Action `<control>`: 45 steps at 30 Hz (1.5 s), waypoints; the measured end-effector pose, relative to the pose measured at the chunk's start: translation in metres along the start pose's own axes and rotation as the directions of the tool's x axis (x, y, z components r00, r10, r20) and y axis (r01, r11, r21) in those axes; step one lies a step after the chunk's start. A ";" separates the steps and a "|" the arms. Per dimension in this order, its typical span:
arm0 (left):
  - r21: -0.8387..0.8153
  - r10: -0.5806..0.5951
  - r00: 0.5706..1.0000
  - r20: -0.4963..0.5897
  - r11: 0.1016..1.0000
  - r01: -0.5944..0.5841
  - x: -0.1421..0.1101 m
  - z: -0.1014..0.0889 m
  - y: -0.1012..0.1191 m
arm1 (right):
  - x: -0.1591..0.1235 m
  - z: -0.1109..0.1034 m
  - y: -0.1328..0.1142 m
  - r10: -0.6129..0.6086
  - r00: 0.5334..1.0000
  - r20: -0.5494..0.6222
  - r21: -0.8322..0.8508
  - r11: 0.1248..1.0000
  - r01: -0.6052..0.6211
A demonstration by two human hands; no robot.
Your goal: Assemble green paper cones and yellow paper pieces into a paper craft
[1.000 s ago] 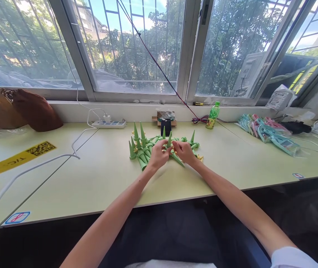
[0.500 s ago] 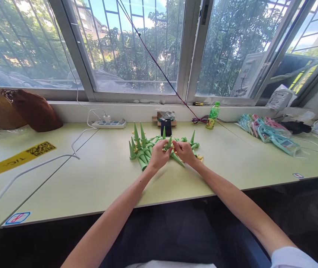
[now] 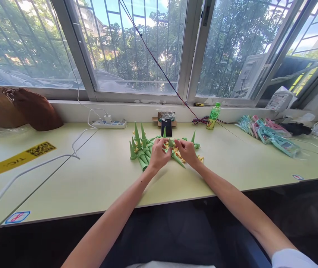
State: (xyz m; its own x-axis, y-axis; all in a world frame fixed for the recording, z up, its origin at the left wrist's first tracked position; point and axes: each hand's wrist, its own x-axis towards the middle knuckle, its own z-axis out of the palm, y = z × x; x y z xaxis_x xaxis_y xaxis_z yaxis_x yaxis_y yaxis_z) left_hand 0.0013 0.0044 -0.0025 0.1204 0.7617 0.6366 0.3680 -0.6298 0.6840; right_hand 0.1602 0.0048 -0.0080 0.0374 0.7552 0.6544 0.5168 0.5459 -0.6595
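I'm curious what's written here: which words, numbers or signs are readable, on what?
"T/C", apparently, beside a black QR code: yellow strip.
"N/", cut off: same strip.
Red mark, unclear: blue-bordered white sticker, left.
Too small or blurred: green plastic bottle's label, white plastic package, similar sticker, right.

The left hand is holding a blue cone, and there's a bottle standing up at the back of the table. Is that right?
Not quite: the cone in the left hand is green, not blue, as the head view shows. The rest is right: the bottle is standing up at the back of the table.
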 end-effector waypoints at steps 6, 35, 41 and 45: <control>-0.190 -0.228 0.973 0.035 0.955 0.230 0.004 -0.002 0.004 | 0.000 -0.002 -0.002 -0.005 1.000 -0.018 0.025 1.000 0.005; -0.217 -0.153 0.967 0.206 0.956 0.197 -0.002 0.000 0.003 | -0.001 0.003 0.003 -0.008 0.994 0.108 0.057 0.998 0.001; -0.104 -0.084 0.982 0.171 0.989 0.102 -0.003 -0.001 0.003 | -0.001 0.002 0.000 -0.006 0.994 0.112 0.060 0.998 -0.001; -0.076 -0.052 0.984 0.168 0.995 0.065 -0.004 -0.001 0.002 | -0.001 0.002 0.000 0.007 0.995 0.103 0.058 0.998 -0.013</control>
State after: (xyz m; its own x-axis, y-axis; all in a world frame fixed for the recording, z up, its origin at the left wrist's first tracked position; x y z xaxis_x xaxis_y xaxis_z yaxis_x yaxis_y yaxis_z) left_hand 0.0006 -0.0002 -0.0034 0.2541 0.8080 0.5316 0.3044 -0.5885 0.7490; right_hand 0.1582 0.0052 -0.0096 -0.0475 0.7921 0.6085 0.4654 0.5566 -0.6882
